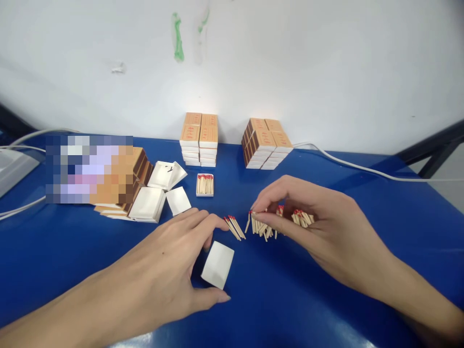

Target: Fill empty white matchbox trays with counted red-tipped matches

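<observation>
Left hand (pixel 177 253), grip wide, spans a white box (pixel 218 264); right hand (pixel 326 222), grip narrow at loose matches (pixel 258 227), cannot tell whether holding one.

The white tray (pixel 218 265) lies flat, slightly turned. Just beyond it, a short row of pale matches (pixel 235 228) lies slanted, red heads at the far ends. Farther right of the tray, a jumbled heap (pixel 263 230) of red-headed matches spreads, partly hidden.
</observation>
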A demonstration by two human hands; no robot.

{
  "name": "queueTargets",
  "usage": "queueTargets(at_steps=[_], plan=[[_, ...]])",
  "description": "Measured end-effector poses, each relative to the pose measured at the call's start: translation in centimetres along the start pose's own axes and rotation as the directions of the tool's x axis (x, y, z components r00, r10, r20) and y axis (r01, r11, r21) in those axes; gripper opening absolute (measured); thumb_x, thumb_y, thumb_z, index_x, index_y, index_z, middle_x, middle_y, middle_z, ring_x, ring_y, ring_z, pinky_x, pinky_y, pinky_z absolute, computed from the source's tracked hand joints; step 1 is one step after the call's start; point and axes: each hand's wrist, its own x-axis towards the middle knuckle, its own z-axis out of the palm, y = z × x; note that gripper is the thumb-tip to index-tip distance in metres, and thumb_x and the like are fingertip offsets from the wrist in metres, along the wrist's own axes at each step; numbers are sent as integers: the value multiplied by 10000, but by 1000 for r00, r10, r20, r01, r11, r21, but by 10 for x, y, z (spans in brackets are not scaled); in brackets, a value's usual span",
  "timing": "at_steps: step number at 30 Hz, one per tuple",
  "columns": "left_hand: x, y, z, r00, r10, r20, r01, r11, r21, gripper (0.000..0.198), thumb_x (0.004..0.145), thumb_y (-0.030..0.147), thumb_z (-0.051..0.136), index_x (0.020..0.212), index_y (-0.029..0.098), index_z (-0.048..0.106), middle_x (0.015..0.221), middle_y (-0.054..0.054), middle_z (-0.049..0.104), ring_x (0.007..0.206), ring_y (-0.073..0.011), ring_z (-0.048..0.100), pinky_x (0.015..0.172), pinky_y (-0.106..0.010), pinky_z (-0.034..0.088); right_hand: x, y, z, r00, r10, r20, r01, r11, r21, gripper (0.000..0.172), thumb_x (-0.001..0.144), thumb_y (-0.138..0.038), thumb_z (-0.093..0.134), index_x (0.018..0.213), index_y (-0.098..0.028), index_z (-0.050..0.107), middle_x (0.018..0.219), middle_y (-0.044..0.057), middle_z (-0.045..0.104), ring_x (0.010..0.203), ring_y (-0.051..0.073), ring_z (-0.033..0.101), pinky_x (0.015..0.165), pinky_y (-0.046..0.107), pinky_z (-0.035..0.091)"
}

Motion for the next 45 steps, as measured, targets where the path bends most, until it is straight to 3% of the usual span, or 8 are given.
queueTargets(at_steps=[4,8,15,27,31,34,38,45], plan=[[0,-1,0,1000,10,-10,-10,1000,27,773,816,407,982,1460,401,555,1239,14,670,1171,-277,701,981,-423,600,0,0,6,976,217,-15,-195,904,381,120,1020,-389,884,1071,-288,845,915,-6,811,766,140,718,673,237,586],[2,-1,0,1000,-7,12,6,998,59,813,822,443,984,1508,399,550,1289,3,678,1181,-280,720,1001,-433,620,-5,5,6,957,276,90,-283,817,502,140,1031,-420,875,1115,-309,893,960,14,843,793,126,746,664,193,593],[1,-1,2,997,46,-66,-38,993,115,922,787,451,1015,1572,433,532,1339,-1,686,1260,-297,730,1069,-440,631,-12,2,12,955,292,39,-281,861,423,112,1031,-420,876,998,-314,882,960,-10,864,762,114,733,609,187,549],[0,-2,3,1000,-24,-19,26,994,111,947,802,418,994,1619,445,516,1337,-11,677,1198,-283,717,1007,-414,633,-15,3,26,937,317,-143,-275,927,257,138,1029,-436,859,971,-311,869,863,-28,818,730,139,715,642,248,552],[0,-2,3,999,-8,-40,11,996,93,936,778,391,1010,1589,428,545,1271,5,687,1172,-269,724,1040,-406,623,-18,0,30,949,213,-231,-201,977,73,54,1055,-332,831,1003,-333,846,883,-55,820,731,139,720,665,274,556],[0,-3,5,999,4,-53,1,996,86,902,786,397,1002,1571,412,559,1249,-1,691,1165,-277,726,1029,-413,621,-19,0,34,965,5,-261,-38,992,-122,85,1074,-231,787,1041,-306,807,918,-41,823,768,160,727,715,329,562],[-1,-4,6,997,33,-66,-27,996,88,876,776,436,1009,1530,385,567,1244,-14,689,1166,-293,726,992,-422,615,-18,6,40,947,-264,-184,195,926,-323,153,1099,-105,714,1070,-252,744,940,-24,839,804,167,727,756,382,513],[-3,2,1,994,-108,-4,108,994,16,705,795,386,973,1367,363,562,1184,19,684,999,-227,711,812,-354,573,-26,15,45,922,-385,-32,329,826,-457,168,1089,-40,689,1186,-162,752,1089,38,853,988,217,740,839,413,469]])
